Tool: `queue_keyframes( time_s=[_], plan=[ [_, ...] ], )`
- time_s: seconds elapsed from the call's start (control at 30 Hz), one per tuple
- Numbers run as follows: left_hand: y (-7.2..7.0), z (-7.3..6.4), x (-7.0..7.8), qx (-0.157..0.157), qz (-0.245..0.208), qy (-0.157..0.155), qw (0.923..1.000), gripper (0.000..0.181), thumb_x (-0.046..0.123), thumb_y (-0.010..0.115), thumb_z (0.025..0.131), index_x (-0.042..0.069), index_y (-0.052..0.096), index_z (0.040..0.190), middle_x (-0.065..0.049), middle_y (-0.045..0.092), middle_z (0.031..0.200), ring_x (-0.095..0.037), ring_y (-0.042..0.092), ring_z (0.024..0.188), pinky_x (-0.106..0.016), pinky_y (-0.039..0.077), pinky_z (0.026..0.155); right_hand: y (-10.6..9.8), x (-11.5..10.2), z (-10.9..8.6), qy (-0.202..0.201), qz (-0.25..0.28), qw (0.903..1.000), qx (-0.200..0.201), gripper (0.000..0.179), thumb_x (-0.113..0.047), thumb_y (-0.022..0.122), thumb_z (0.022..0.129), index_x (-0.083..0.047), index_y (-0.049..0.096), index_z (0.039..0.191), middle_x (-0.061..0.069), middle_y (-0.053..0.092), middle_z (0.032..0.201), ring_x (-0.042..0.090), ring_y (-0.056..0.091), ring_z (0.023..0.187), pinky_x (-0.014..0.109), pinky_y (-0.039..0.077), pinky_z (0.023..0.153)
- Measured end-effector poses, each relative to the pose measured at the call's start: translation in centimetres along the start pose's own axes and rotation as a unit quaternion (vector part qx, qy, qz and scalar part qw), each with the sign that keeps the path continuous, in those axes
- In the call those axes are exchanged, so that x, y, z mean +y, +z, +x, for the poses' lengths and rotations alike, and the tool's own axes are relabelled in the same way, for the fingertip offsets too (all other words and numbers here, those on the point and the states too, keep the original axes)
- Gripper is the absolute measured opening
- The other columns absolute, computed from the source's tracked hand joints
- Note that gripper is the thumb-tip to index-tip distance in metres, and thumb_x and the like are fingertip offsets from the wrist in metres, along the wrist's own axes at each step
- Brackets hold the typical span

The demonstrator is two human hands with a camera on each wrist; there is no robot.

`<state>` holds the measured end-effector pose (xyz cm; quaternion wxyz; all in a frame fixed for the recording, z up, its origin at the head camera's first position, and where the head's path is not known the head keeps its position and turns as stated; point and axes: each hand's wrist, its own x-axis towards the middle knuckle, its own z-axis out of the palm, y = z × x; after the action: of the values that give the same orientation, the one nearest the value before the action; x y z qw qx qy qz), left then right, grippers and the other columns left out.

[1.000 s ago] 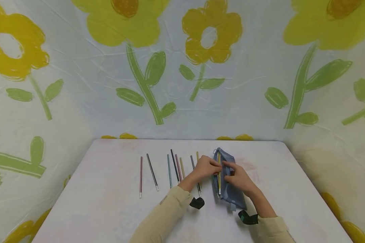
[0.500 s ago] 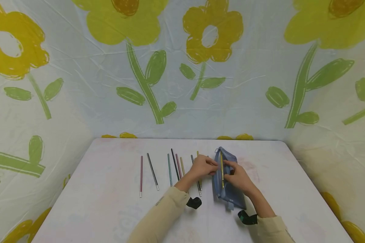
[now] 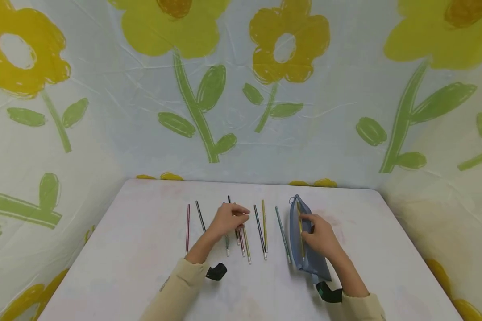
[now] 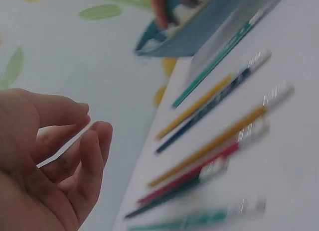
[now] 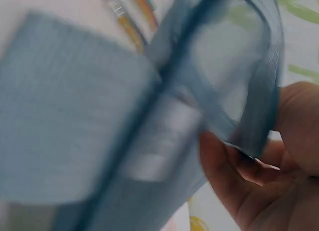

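Note:
A blue fabric pencil case [image 3: 316, 263] lies on the right of the table, its long opening spread. My right hand [image 3: 322, 236] grips an edge of it; in the right wrist view, thumb and fingers [image 5: 219, 166] pinch the blurred fabric. A yellow pencil [image 3: 301, 243] lies inside the opening. Over the middle group of pencils is my left hand [image 3: 228, 219], fingers loosely bent and holding nothing. Beneath and beside it are a dark pencil, a red pencil [image 4: 184, 173] and a yellow pencil [image 3: 247, 247]; its palm hides parts of them.
A teal pencil [image 3: 283, 234] lies just left of the case. Between it and the left hand are a yellow pencil [image 3: 264, 223] and a dark pencil [image 3: 260, 232]. Farther left lie a red pencil [image 3: 188, 227] and a black pencil [image 3: 200, 216]. A flowered cloth [image 3: 305, 151] hangs behind the table.
My left hand has moved away from the case, leftward to the middle pencils. The yellow pencil it was at sits lower in the case. My right hand stays at the case, which shifted slightly.

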<state>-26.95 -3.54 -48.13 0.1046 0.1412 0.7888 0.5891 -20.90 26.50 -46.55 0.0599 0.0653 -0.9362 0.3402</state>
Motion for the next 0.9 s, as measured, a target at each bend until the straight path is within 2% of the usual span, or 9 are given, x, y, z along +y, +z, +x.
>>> queue_keyframes(
  time_s=[0.1, 0.17, 0.27, 0.3, 0.37, 0.43, 0.5, 0.7, 0.9],
  plan=[
    [-3.6, -1.9, -0.9, 0.06, 0.075, 0.017, 0.9952, 0.021, 0.015, 0.068, 0.092, 0.002, 0.072, 0.107, -0.007, 0.069, 0.088, -0.023, 0.068, 0.07, -0.035, 0.056, 0.06, 0.0, 0.2, -0.1, -0.005, 0.0, 1.0, -0.007, 0.046, 0.005, 0.063, 0.078, 0.007, 0.06, 0.124, 0.021, 0.059, 0.111, 0.018, 0.049, 0.07, 0.029, 0.043, 0.056],
    [-5.6, -3.0, -1.7, 0.121, 0.146, 0.01, 0.9817, 0.015, 0.016, 0.07, 0.09, 0.005, 0.074, 0.1, -0.003, 0.068, 0.085, -0.022, 0.066, 0.071, -0.033, 0.053, 0.059, -0.1, 0.5, 0.0, -0.004, 0.006, 1.0, -0.006, 0.047, 0.005, 0.062, 0.077, 0.007, 0.06, 0.124, 0.021, 0.06, 0.111, 0.019, 0.05, 0.07, 0.03, 0.043, 0.055],
    [-7.9, -4.1, -3.1, 0.197, 0.237, -0.043, 0.9503, 0.011, 0.018, 0.072, 0.087, 0.008, 0.074, 0.092, -0.001, 0.066, 0.08, -0.018, 0.061, 0.068, -0.033, 0.049, 0.056, -0.1, 0.9, 0.2, -0.012, 0.003, 0.9998, -0.016, 0.047, 0.005, 0.061, 0.077, 0.008, 0.059, 0.125, 0.022, 0.06, 0.114, 0.017, 0.05, 0.069, 0.029, 0.043, 0.055],
    [-8.4, -4.3, -3.6, 0.207, 0.256, -0.072, 0.9415, 0.011, 0.02, 0.072, 0.087, 0.01, 0.073, 0.091, -0.001, 0.065, 0.078, -0.018, 0.059, 0.067, -0.033, 0.047, 0.055, -0.1, 0.9, 0.2, -0.005, 0.008, 0.9998, -0.017, 0.048, 0.005, 0.061, 0.078, 0.008, 0.059, 0.125, 0.022, 0.059, 0.114, 0.017, 0.05, 0.069, 0.029, 0.044, 0.054],
    [-9.1, -4.7, -4.3, 0.208, 0.271, -0.12, 0.9322, 0.016, 0.022, 0.073, 0.085, 0.009, 0.07, 0.092, -0.001, 0.064, 0.077, -0.018, 0.058, 0.063, -0.033, 0.046, 0.053, -0.2, 1.0, 0.3, 0.004, 0.015, 0.9996, -0.022, 0.048, 0.005, 0.061, 0.078, 0.009, 0.058, 0.126, 0.023, 0.059, 0.115, 0.018, 0.051, 0.068, 0.029, 0.044, 0.054],
    [-9.4, -4.7, -4.9, 0.197, 0.271, -0.148, 0.9306, 0.022, 0.026, 0.074, 0.084, 0.008, 0.068, 0.095, -0.002, 0.064, 0.077, -0.018, 0.057, 0.061, -0.033, 0.045, 0.051, -0.3, 1.1, 0.4, 0.018, 0.023, 0.9991, -0.03, 0.048, 0.004, 0.06, 0.08, 0.008, 0.057, 0.127, 0.024, 0.058, 0.117, 0.019, 0.052, 0.07, 0.03, 0.045, 0.055],
    [-9.6, -4.7, -5.5, 0.189, 0.266, -0.158, 0.9319, 0.027, 0.029, 0.076, 0.082, 0.007, 0.067, 0.095, -0.002, 0.065, 0.077, -0.019, 0.057, 0.061, -0.034, 0.045, 0.051, -0.3, 1.1, 0.5, 0.033, 0.031, 0.9984, -0.033, 0.048, 0.002, 0.061, 0.081, 0.006, 0.057, 0.129, 0.023, 0.057, 0.12, 0.021, 0.054, 0.073, 0.03, 0.046, 0.056],
    [-9.6, -4.9, -6.6, 0.201, 0.267, -0.141, 0.9318, 0.028, 0.018, 0.08, 0.076, 0.005, 0.066, 0.095, -0.002, 0.064, 0.075, -0.018, 0.057, 0.063, -0.035, 0.046, 0.054, 0.1, 1.0, 0.4, 0.039, 0.027, 0.9982, -0.036, 0.048, 0.0, 0.063, 0.081, 0.006, 0.058, 0.128, 0.023, 0.058, 0.117, 0.02, 0.053, 0.07, 0.031, 0.046, 0.055],
    [-10.1, -4.6, -6.8, 0.193, 0.238, -0.147, 0.9404, 0.02, 0.007, 0.075, 0.075, 0.006, 0.068, 0.094, 0.0, 0.063, 0.067, -0.017, 0.055, 0.058, -0.031, 0.043, 0.051, -0.4, 0.3, 0.7, 0.02, -0.017, 0.9996, -0.014, 0.041, 0.002, 0.062, 0.077, 0.007, 0.064, 0.118, 0.024, 0.06, 0.109, 0.015, 0.045, 0.055, 0.029, 0.041, 0.047]
  ],
)
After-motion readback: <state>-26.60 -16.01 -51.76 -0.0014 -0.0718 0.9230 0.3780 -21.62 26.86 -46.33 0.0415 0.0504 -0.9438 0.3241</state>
